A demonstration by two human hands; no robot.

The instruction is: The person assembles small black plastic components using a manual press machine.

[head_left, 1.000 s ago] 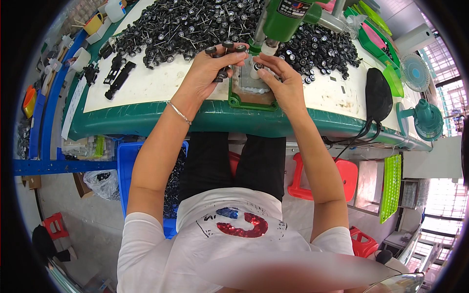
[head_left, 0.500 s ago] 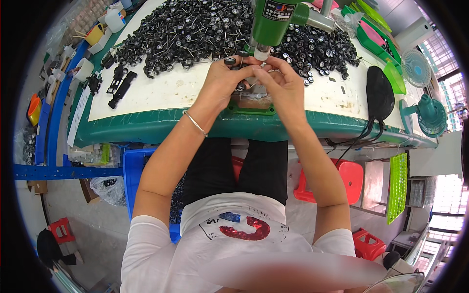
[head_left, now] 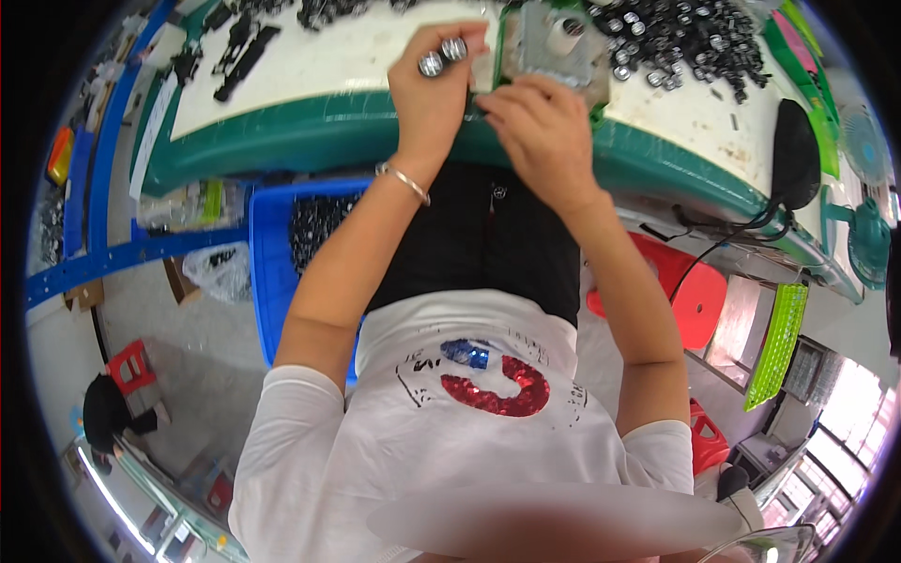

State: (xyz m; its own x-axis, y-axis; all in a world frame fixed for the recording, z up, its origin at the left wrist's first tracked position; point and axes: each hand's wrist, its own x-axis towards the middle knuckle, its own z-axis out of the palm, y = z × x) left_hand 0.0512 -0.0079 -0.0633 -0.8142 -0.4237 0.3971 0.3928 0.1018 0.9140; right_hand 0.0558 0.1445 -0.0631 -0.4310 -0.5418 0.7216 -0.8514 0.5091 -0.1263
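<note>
My left hand (head_left: 427, 105) is raised over the table's front edge, fingers curled round small black toy wheels. Two of these wheels (head_left: 443, 56) show their silver hubs above the fingers. Just to its right, my right hand (head_left: 542, 136) has its fingers drawn together. At their tips is a small dark thing, too blurred to make out. Below the hands, a small round piece with a pale hub (head_left: 498, 191) shows against my black trousers. Beyond my right hand stands the green-framed machine base (head_left: 601, 94) with a metal block (head_left: 537, 58) and a short pale cylinder (head_left: 565, 36).
Heaped black wheels (head_left: 671, 47) lie on the white table (head_left: 328, 61), right of the machine. Black chassis-like parts (head_left: 246, 64) lie at the left. A black pouch (head_left: 796, 155) hangs at the right edge. Below stand a blue crate (head_left: 272, 272) and a red stool (head_left: 694, 296).
Both hands have drawn back from under the green press head toward me and separated slightly. My view has tilted down, so the press head is out of sight.
</note>
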